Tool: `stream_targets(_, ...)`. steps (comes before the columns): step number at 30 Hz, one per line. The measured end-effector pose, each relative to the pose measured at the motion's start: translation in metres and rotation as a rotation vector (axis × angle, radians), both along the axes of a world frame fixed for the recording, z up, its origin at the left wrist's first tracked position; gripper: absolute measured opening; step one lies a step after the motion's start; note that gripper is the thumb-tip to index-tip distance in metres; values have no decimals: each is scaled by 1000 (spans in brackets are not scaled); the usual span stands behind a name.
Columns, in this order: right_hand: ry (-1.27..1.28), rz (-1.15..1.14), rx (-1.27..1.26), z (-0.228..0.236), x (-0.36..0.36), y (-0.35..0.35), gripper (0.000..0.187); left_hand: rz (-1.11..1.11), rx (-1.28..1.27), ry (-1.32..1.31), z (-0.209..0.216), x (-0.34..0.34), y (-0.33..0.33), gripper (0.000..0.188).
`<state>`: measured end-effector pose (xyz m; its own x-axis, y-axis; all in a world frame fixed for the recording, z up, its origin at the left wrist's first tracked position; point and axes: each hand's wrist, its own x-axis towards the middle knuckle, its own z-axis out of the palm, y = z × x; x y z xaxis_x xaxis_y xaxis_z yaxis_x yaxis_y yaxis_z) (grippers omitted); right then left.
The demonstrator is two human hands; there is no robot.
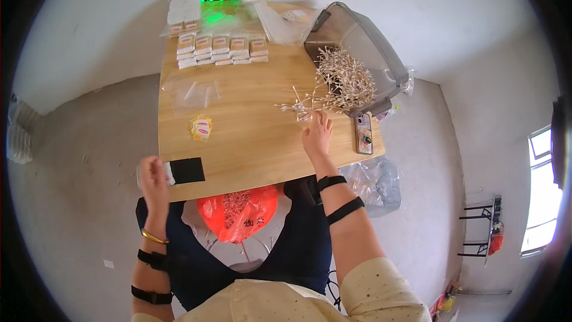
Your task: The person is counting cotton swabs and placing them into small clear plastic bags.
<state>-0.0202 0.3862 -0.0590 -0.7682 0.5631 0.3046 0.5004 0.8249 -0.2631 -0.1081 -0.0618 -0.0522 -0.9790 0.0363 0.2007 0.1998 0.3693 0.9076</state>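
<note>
My right hand [319,137] reaches over the table, fingers stretched forward, its tips at the near edge of a loose spread of cotton swabs [294,108]. These spill from a tipped grey translucent bin [375,42] with a heap of swabs [345,80] inside. At the table's front left corner my left hand [154,182] is closed, fingers curled; what they grip is hidden. Right beside it a row of white swab tips [170,173] shows against a flat black rectangle [188,170]. A small pile of yellow-and-white cards [201,128] lies farther back.
Stacked packs of swabs [221,45] stand at the back left of the wooden table [256,143]. Clear plastic bags [199,93] lie before them, more [286,24] behind. A phone [364,134] is at the right edge. A red bag [238,211] with swabs hangs below the front edge.
</note>
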Motion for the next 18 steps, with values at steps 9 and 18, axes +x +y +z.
stream_targets(9, 24, 128, 29, -2, -20, 46, 23, -563, -128, -135, 27, 58, 127, 15)
stream_targets(18, 101, 447, -285, -12, 1, -34, 11, -716, -452, 146, 23, 64, 168, 41)
